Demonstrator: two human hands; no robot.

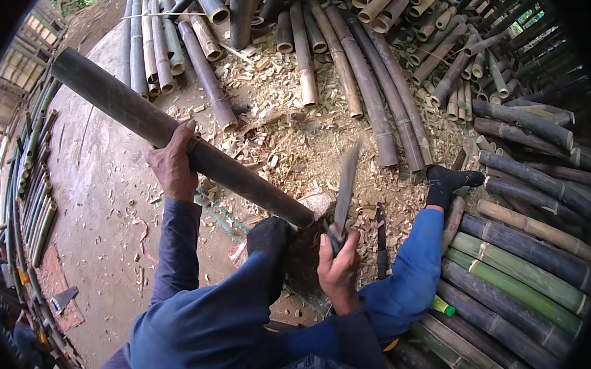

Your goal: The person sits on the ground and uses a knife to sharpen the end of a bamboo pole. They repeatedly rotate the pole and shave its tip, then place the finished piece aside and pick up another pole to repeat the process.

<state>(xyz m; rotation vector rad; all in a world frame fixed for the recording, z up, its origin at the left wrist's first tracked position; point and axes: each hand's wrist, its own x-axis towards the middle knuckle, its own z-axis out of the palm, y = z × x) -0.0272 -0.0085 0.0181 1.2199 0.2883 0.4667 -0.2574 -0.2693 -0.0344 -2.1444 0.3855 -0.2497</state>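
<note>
While left fingers [183, 138] hug a pole [111, 96] and right fingers [349, 247] squeeze a knife [345, 194], chips [325, 146] lie beyond, cutting maybe unfinished.

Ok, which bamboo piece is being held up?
The long dark bamboo piece slanting across mid-view: the left hand grips it, while no hand touches the others.

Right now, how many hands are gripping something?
2: the left hand is around the dark bamboo pole, and the right hand holds the knife. Others may be hidden at the picture's edge.
</note>
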